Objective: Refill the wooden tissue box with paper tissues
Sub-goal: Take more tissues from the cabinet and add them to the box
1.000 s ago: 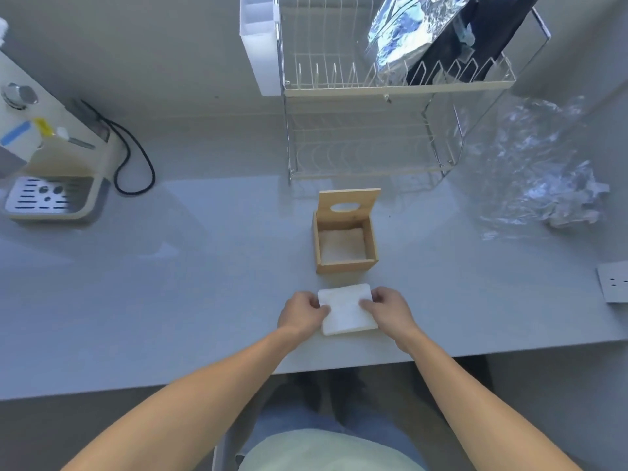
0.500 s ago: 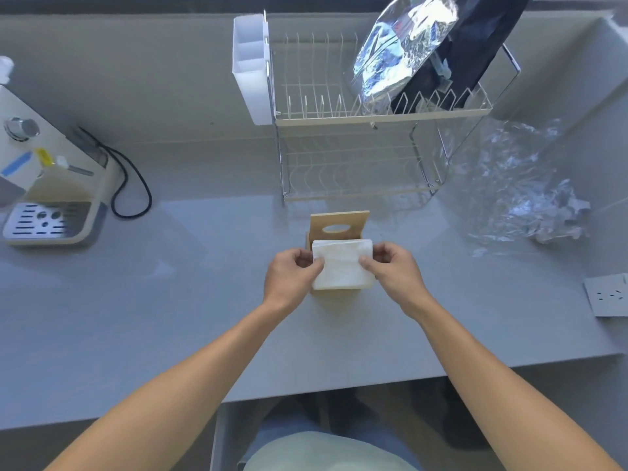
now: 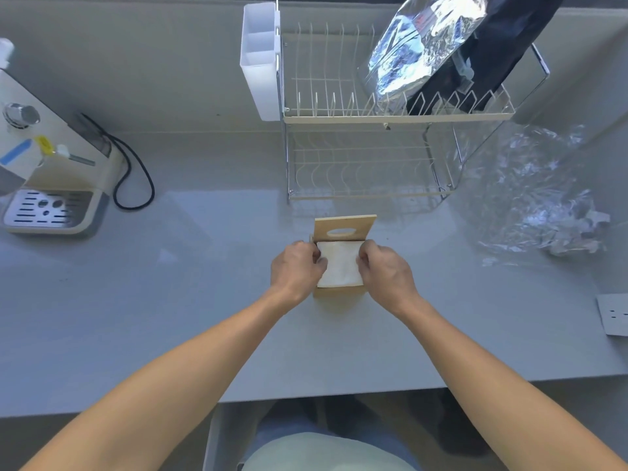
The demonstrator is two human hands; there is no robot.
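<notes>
Over the wooden tissue box (image 3: 339, 293), left hand (image 3: 295, 269) at nine o'clock and right hand (image 3: 385, 270) at three are gripping the tissue stack (image 3: 339, 265); lowering it level should avoid snagging.

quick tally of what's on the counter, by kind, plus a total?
Wooden tissue box: 1
Lid: 1
Tissue stack: 1, held by left hand and right hand
Dish rack: 1
Coffee machine: 1
Crumpled plastic wrap: 1
Total: 6
</notes>
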